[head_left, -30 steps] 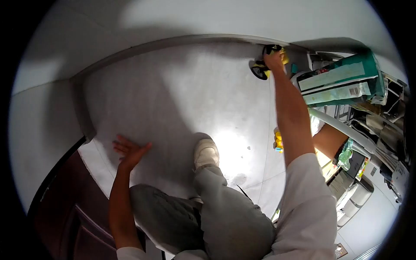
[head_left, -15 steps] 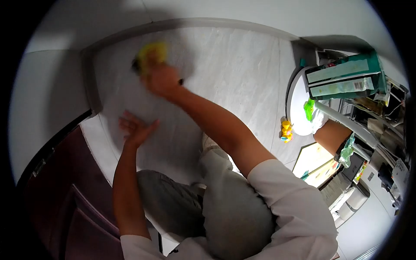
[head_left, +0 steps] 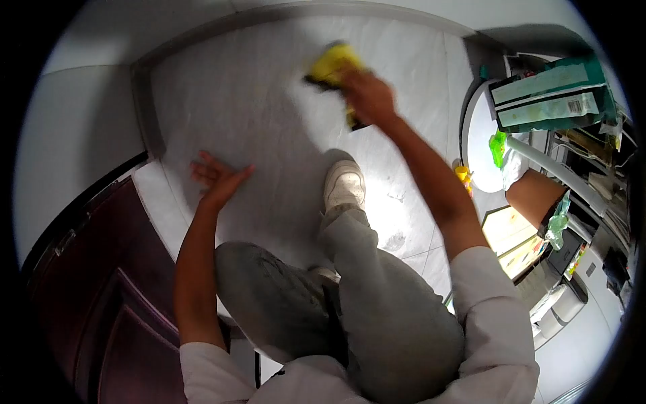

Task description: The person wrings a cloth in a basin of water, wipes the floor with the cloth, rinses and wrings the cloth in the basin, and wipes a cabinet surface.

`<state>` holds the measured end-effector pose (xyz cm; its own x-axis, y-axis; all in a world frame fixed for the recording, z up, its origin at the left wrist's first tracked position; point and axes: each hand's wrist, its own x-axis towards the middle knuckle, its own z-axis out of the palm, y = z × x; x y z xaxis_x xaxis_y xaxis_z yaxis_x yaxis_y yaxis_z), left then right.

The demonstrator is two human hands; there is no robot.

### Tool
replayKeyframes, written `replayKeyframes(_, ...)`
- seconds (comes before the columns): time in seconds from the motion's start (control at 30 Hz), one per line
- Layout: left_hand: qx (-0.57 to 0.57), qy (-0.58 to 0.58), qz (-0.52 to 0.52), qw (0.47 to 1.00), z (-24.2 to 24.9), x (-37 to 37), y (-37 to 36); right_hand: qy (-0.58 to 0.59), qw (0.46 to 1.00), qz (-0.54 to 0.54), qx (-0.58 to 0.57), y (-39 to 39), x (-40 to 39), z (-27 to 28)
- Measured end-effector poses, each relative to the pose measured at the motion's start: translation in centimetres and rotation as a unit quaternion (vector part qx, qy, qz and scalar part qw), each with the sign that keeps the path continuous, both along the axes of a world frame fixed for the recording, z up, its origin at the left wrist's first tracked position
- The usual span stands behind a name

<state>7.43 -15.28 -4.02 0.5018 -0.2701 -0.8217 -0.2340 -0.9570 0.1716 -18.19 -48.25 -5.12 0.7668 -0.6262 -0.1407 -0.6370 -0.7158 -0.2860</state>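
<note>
My right hand [head_left: 367, 94] is wrapped round a yellow cloth [head_left: 334, 62] with dark edges, low over the grey floor [head_left: 262, 87] at upper centre. Part of the yellow and black item shows below the fingers too. The hand and cloth are a little blurred. On the left side, my left hand [head_left: 219, 180] has its fingers spread over the floor and holds nothing. Whether it touches the floor I cannot tell.
A white shoe [head_left: 345, 184] stands on the floor below the cloth. At the right are a round white base [head_left: 479, 145], a yellow toy [head_left: 463, 176], a green package [head_left: 548, 97] and a brown box [head_left: 535, 196]. A dark red door [head_left: 87, 296] is at lower left.
My right hand has moved right with the yellow cloth, from upper left to upper centre. My left hand has barely moved. The view has shifted slightly, and the white shoe now shows fully.
</note>
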Motion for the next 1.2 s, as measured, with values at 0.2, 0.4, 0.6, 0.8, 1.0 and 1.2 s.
replayKeyframes(0.2,0.003,-0.005,0.010,1.000,0.0,-0.4,-0.2,0.098,0.956,-0.275,-0.026,-11.2,-12.3,2.6)
replayKeyframes(0.4,-0.001,-0.013,0.016,1.000,0.3,-0.7,-0.7,0.066,0.927,-0.355,-0.104,-8.4,-19.8,-0.8)
replayKeyframes(0.6,-0.001,-0.019,0.006,1.000,0.6,-1.2,-0.6,-0.090,0.884,-0.430,-0.158,5.0,-17.7,-3.7)
replayKeyframes(0.8,0.003,-0.029,0.001,1.000,1.3,-1.2,-1.5,-0.100,0.910,-0.380,-0.129,8.7,-5.8,-2.7)
replayKeyframes(1.0,0.007,-0.033,0.006,0.999,0.5,-1.1,-1.4,-0.110,0.981,-0.129,-0.091,9.7,5.6,0.8)
replayKeyframes(1.2,-0.011,-0.016,0.024,1.000,0.5,-0.9,-1.5,-0.157,0.978,0.138,-0.024,13.1,5.8,0.7)
